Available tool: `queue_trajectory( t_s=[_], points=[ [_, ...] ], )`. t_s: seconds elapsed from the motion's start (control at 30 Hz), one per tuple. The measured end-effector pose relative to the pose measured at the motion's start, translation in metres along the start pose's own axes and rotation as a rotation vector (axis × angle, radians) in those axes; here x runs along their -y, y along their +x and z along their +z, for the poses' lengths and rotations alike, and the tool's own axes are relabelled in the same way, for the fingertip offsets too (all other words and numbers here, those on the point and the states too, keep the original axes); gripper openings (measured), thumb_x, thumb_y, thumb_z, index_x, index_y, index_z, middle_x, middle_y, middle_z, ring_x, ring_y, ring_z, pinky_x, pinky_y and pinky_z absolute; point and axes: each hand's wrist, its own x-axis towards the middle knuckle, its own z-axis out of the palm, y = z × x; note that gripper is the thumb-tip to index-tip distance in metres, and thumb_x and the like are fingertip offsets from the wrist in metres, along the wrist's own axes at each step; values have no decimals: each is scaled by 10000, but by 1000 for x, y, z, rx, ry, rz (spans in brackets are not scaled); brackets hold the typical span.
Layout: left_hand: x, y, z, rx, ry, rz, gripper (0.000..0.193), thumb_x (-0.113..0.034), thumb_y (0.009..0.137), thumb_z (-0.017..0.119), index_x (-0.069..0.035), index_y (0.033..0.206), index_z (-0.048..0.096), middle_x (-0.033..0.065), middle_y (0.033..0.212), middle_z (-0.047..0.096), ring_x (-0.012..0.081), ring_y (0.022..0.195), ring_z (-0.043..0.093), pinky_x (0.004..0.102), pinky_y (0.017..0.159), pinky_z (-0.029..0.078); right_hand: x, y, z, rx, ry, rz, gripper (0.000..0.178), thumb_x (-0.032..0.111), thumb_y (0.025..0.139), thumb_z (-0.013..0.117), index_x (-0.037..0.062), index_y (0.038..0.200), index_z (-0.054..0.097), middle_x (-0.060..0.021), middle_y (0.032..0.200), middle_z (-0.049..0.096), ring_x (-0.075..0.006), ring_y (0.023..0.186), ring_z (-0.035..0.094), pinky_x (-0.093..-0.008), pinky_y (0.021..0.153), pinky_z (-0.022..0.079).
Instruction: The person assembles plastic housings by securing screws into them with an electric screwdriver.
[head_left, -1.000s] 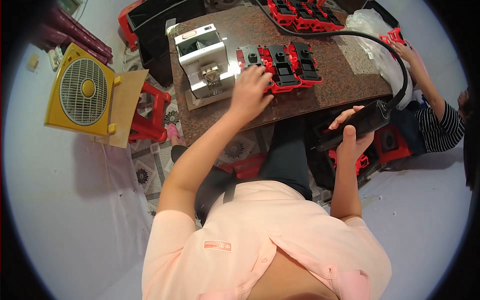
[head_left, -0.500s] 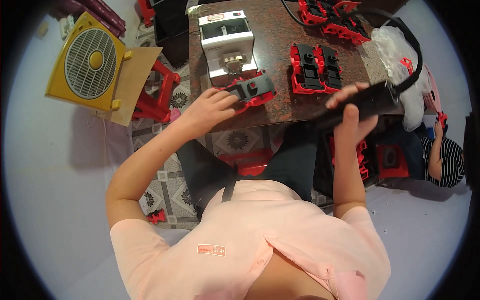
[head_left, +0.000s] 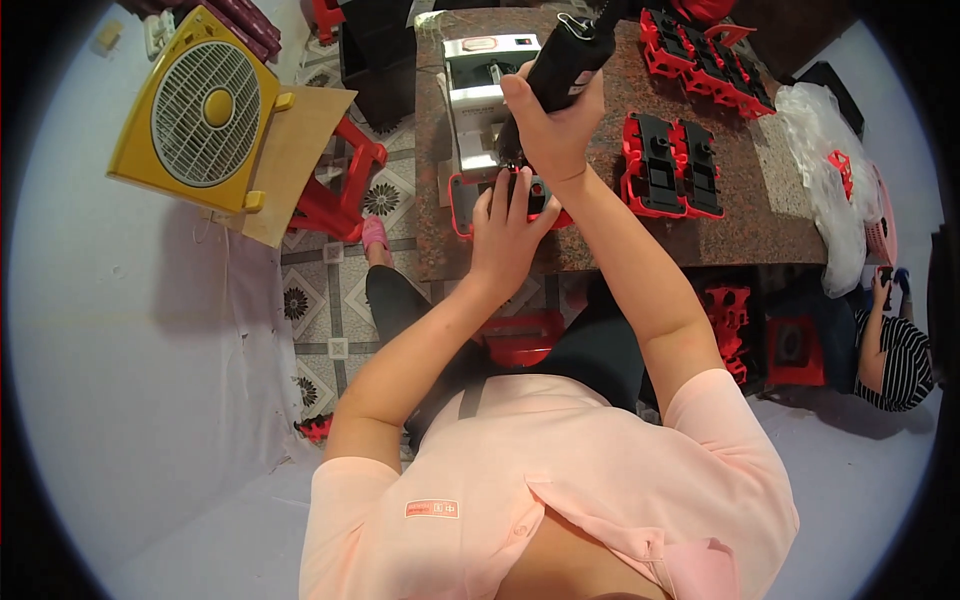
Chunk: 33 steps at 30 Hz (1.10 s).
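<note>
My right hand (head_left: pixel 562 130) is wrapped round a black electric screwdriver (head_left: pixel 572 62). A wire loop and a cord show at its top end. It slants down toward a red and black plastic part (head_left: pixel 462 205) at the table's near edge; its tip is hidden behind my fingers. With its fingers over that part, my left hand (head_left: pixel 508 228) holds it against the table. Just beyond stands a white and metal box-shaped machine (head_left: pixel 480 108), partly covered by my right hand. Two similar red and black parts (head_left: pixel 672 165) lie side by side to the right.
More red and black parts (head_left: pixel 700 60) stand at the far right of the speckled table (head_left: pixel 600 240). Clear plastic bags (head_left: pixel 822 190) hang over its right edge. A yellow fan (head_left: pixel 212 110) rests on a board over a red stool (head_left: pixel 335 185). Another person (head_left: pixel 890 350) sits at right.
My right hand has swung left with the screwdriver, which now stands steeply over the part by the machine. My left hand has moved onto the part's near side. The view has shifted slightly.
</note>
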Motion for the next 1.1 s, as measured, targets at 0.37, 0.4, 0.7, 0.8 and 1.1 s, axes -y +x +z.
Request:
queue_trajectory(
  t_s=[0.37,0.4,0.7,0.8,1.1],
  points=[
    [19,14,9,-122,-63,20,534,-74,790,631,-264,1289,611,213,1388,476,440,1300,460,510,974,427,-10,19,-13,63,-15,-83,362,69,882,768,24,1072,463,-57,798,654,-113,672,617,-241,611,511],
    [18,12,8,-104,-71,12,533,-82,787,638,-256,1290,613,212,1386,479,440,1288,466,512,976,426,-11,18,-11,70,-13,-81,362,69,882,768,24,1072,463,-57,798,654,-113,672,617,-241,611,511],
    [-10,-2,-22,6,-104,-104,564,-124,767,702,-226,1309,585,193,1385,486,442,1244,475,507,985,414,-18,15,-2,101,-30,-91,335,65,877,774,25,1038,483,-43,786,647,-100,669,620,-240,598,510],
    [-9,0,-19,0,-124,-125,572,-136,764,721,-226,1311,579,184,1389,487,438,1246,474,502,978,415,-22,27,3,100,-163,102,422,181,781,860,19,1030,559,-2,786,629,-90,722,585,-272,647,498],
    [-7,-3,-13,-60,-166,-118,463,-160,778,735,-218,1230,656,175,1372,514,424,1256,476,490,961,411,34,15,45,141,141,50,240,192,963,675,3,953,527,-72,719,621,-150,543,605,-282,511,501]
  ],
)
